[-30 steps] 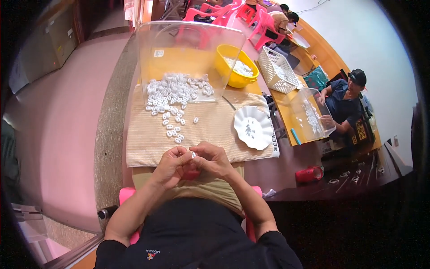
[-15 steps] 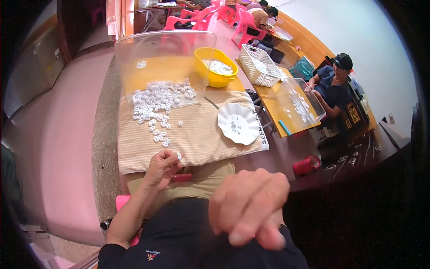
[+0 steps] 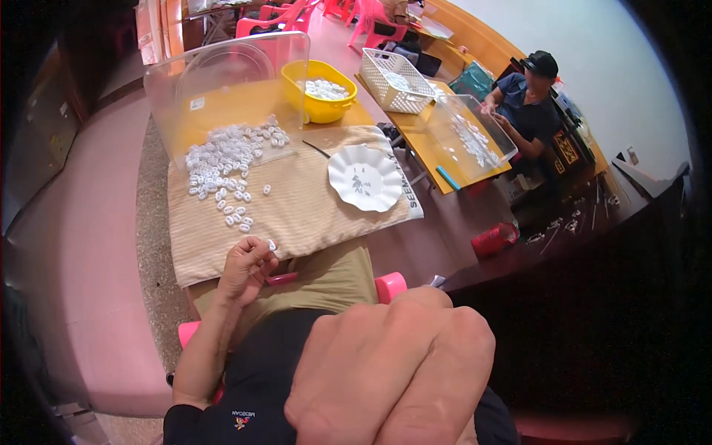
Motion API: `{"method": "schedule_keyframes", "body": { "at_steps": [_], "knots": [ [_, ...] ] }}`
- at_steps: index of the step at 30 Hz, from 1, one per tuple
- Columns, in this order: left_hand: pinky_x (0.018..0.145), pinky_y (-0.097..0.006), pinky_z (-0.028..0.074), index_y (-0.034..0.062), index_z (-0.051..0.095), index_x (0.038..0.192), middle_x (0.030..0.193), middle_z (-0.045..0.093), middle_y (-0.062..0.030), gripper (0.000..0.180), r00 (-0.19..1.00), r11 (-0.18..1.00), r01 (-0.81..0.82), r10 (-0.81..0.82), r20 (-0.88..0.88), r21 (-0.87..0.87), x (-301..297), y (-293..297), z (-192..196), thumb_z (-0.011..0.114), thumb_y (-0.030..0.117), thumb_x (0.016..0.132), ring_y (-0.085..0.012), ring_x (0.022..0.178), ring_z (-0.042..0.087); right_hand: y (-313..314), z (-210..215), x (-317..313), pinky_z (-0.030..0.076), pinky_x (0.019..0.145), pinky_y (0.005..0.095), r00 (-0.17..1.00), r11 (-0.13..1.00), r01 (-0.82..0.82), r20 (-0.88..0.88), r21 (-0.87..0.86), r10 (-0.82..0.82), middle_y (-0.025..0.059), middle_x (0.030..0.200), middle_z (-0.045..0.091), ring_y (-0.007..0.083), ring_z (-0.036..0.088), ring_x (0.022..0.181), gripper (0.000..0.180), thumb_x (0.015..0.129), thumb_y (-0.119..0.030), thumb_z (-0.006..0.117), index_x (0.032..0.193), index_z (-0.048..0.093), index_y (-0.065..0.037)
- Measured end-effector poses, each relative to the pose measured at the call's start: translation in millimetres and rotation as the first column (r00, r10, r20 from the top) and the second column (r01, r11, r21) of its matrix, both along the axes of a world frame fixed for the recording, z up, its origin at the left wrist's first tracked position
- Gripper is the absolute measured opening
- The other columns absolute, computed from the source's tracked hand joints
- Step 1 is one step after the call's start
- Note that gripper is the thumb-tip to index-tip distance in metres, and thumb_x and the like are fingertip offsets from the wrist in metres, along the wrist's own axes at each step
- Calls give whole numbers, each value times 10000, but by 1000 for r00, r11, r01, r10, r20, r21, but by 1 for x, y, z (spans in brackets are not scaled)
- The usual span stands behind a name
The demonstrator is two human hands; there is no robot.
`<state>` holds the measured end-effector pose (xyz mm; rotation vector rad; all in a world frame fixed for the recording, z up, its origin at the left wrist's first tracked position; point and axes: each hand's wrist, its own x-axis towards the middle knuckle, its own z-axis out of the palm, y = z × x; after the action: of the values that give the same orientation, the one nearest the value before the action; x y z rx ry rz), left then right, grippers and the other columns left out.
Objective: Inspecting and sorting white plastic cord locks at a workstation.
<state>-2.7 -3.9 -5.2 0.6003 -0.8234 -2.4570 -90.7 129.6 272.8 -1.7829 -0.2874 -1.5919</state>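
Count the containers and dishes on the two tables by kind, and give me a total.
Yellow tub: 1
White mesh basket: 1
White scalloped plate: 1
Clear plastic bin: 2
Total: 5

The woven mat of tan cloth with fine horizontal ribbing (image 3: pixel 297 204) covered the table, and small white bead-like pieces (image 3: pixel 222 159) lay scattered on it. A scalloped white plate (image 3: pixel 366 176) carried a dark motif at its centre. The round tub of yellow plastic (image 3: pixel 320 90) held more white pieces. The transparent plastic box (image 3: pixel 222 89) was colourless, showing an orange-brown tabletop (image 3: pixel 452 159) through its walls. A white lattice basket (image 3: pixel 400 80) stood on that orange-brown surface. Moulded pink chairs (image 3: pixel 274 15) appeared at the top, and the floor (image 3: pixel 81 245) was pale pink. The left hand (image 3: pixel 246 268) pinched one white piece (image 3: pixel 271 245). A seated person's shirt (image 3: pixel 528 111) was dark blue and the cap (image 3: pixel 541 63) black.
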Motion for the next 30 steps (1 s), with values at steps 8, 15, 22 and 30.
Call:
{"method": "schedule_keyframes", "body": {
  "at_steps": [8, 15, 22, 30],
  "knots": [
    [661, -242, 566, 79, 578, 796, 896, 662, -77, 121, 1000, 1000, -27, 27, 0, -11, 4, -2, -5, 675, 97, 866, -109, 702, 616, 10, -4, -4, 491, 478, 315, 981, 973, 189, -14, -134, -192, 188, 640, 594, 250, 581, 490, 299, 909, -154, 635, 753, 658, 101],
    [659, -239, 568, 77, 575, 806, 894, 656, -76, 116, 1000, 999, 28, -28, -11, -17, -6, 0, 0, 669, 97, 871, -108, 706, 615, 30, -52, -5, 477, 447, 317, 858, 835, 502, -6, 226, -514, 126, 636, 630, 232, 591, 509, 308, 899, -195, 654, 730, 648, 63],
    [677, -264, 580, 78, 572, 856, 886, 650, -67, 102, 999, 999, 45, -46, -18, -17, -3, -4, -15, 673, 89, 865, -118, 726, 624, 15, -98, -30, 491, 540, 305, 712, 678, 702, -263, 220, -652, 112, 691, 647, 226, 612, 625, 190, 872, -132, 681, 795, 647, 38],
    [722, -294, 580, 85, 571, 895, 894, 647, -50, 114, 998, 998, 61, -61, -32, -14, -4, -3, -10, 679, 91, 861, -148, 796, 645, 11, -133, -37, 437, 588, 235, 785, 598, 613, -307, 517, -539, 81, 773, 602, 115, 553, 656, 139, 917, -94, 619, 874, 613, 38]
  ]
}}
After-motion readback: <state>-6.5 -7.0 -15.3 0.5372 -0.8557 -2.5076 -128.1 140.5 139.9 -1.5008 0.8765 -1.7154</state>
